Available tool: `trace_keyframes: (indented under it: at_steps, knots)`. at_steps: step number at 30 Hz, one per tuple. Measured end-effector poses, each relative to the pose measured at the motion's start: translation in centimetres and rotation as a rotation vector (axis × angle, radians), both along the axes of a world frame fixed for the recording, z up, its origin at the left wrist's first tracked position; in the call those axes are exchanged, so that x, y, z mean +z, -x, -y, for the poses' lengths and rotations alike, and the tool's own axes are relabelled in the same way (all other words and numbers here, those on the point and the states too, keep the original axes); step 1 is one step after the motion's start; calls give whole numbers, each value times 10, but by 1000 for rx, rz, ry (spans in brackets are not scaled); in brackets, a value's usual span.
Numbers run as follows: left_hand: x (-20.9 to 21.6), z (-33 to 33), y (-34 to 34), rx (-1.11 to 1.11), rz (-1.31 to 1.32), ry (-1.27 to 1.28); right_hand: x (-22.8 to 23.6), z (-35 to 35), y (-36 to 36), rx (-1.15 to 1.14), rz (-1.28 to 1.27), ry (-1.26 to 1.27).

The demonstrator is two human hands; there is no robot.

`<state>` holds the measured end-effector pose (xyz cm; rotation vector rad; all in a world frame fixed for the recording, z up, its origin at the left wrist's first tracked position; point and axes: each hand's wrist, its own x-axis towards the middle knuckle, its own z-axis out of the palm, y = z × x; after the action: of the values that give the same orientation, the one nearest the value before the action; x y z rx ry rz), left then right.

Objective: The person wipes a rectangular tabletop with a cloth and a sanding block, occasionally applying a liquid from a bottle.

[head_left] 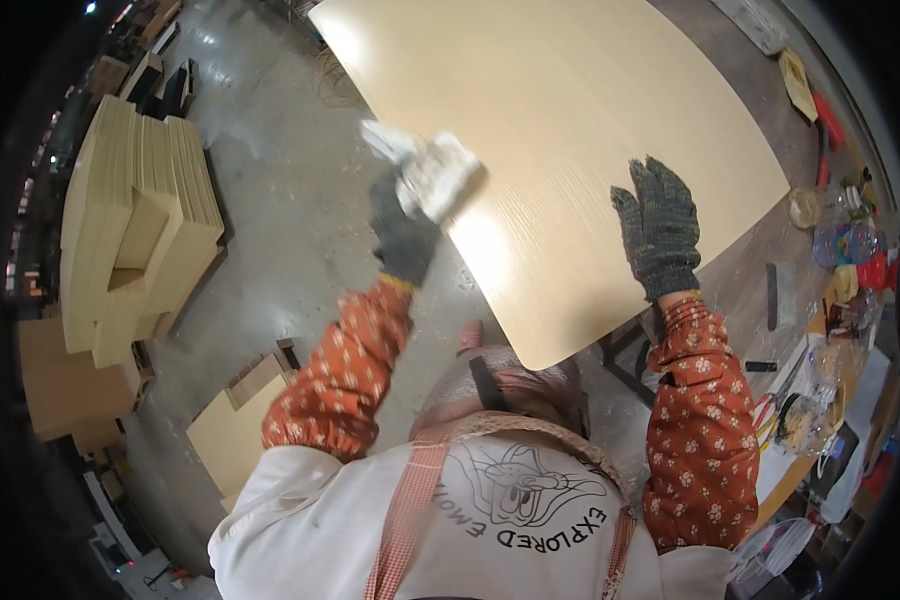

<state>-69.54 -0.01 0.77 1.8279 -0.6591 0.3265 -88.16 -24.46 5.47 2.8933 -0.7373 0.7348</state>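
A large pale wood-grain board [590, 130] with rounded corners lies before me on a table. My left hand [405, 232], in a dark knit glove, is closed around a crumpled white rag [435, 178] at the board's left edge; hand and rag are a little blurred. My right hand [658, 225], gloved the same way, rests flat on the board near its right side, fingers stretched and holding nothing. Orange flowered sleeves cover both forearms.
Cut pale boards [135, 220] stand stacked on the floor at left, beside brown cardboard [70, 375]. Right of the board, the brown tabletop [745, 250] carries a clear plastic bottle [838, 245], a grey strip [782, 297] and clutter. A pale panel [235, 425] lies low at left.
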Motion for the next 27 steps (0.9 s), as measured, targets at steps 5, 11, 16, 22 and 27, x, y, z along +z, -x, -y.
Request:
trace_keyframes:
  at_steps: [5, 11, 16, 22, 27]
  knots:
    - [6, 14, -69, 203, 18, -114, -3, -1, -4, -13, -33, -45]
    - [-8, -3, 50, -258, -145, 66, -4, 4, 0, -34, -51, -79]
    - [12, -4, 63, -1, 131, -120, -3, 4, 1, 11, -21, -67]
    - [13, 6, -87, 150, 193, -315, -3, -2, -5, 11, -8, -94]
    - [19, 19, -42, 114, -242, -52, -7, 0, -4, 10, 48, -93]
